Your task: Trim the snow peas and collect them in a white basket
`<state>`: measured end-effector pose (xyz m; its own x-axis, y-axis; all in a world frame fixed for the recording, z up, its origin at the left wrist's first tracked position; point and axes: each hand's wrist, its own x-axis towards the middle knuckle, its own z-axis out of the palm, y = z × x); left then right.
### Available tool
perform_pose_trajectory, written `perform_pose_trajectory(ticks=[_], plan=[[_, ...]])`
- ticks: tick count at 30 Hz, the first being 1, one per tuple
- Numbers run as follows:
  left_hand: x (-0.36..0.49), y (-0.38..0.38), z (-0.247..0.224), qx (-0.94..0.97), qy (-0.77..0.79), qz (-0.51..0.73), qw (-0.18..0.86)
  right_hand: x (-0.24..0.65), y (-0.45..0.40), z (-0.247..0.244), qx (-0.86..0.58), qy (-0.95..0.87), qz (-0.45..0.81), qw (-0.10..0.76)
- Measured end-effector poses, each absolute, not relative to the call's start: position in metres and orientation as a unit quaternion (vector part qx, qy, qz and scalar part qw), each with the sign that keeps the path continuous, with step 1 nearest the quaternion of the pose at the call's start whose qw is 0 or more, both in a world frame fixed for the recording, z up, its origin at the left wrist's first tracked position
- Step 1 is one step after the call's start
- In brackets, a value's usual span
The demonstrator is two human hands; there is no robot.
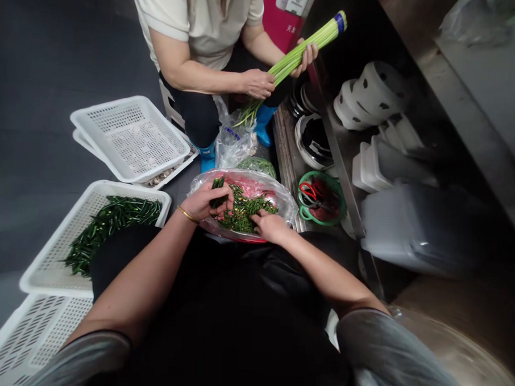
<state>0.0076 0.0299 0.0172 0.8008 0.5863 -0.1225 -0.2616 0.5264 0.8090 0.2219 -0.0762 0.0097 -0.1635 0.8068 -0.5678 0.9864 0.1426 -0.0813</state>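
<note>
My left hand (208, 202) is closed around a few dark green chili peppers (217, 192), held over the left side of a plastic-lined red basin (288, 201). Inside the basin lie many green stem pieces (243, 215) with some pinkish plastic showing behind them. At the basin's right side, my right hand (271, 225) reaches in with its fingers bent against the stems; whether it pinches something small is hidden. To my left, a white perforated basket (49, 263) holds a heap of dark green chili peppers (111, 226).
Across from me, a co-worker holds a long bunch of green stalks (302, 50) above a clear plastic bag (234, 143). White baskets (79, 117) are stacked at the left. A green colander (316, 218) with red-handled scissors (309, 191) stands beside a shelf of containers (372, 95) at right.
</note>
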Motion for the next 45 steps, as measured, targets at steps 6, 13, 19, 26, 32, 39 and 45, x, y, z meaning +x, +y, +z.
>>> perform_pose_trajectory(ticks=[6, 13, 19, 26, 32, 39, 45], plan=[[0.011, 0.031, 0.020, 0.343, 0.195, 0.269, 0.879, 0.255, -0.056, 0.012, 0.632, 0.734, -0.190, 0.161], [0.012, 0.031, 0.019, 0.361, 0.281, 0.253, 0.852, 0.278, -0.013, 0.007, 0.649, 0.722, -0.141, 0.193], [0.024, 0.024, 0.003, 0.455, 0.407, 0.209, 0.764, 0.274, -0.023, 0.043, 0.638, 0.749, -0.141, 0.110], [0.040, 0.007, -0.005, 0.475, 0.367, 0.171, 0.781, 0.217, -0.033, 0.055, 0.586, 0.790, -0.174, -0.057], [0.034, 0.008, 0.004, 0.415, 0.369, 0.230, 0.799, 0.203, -0.050, 0.025, 0.597, 0.592, -0.497, -0.214], [0.033, 0.009, 0.005, 0.425, 0.381, 0.257, 0.780, 0.187, -0.061, 0.016, 0.580, 0.535, -0.518, -0.331], [0.030, 0.007, 0.014, 0.558, 0.401, 0.285, 0.668, 0.188, -0.062, 0.012, 0.596, 0.478, -0.561, -0.319]])
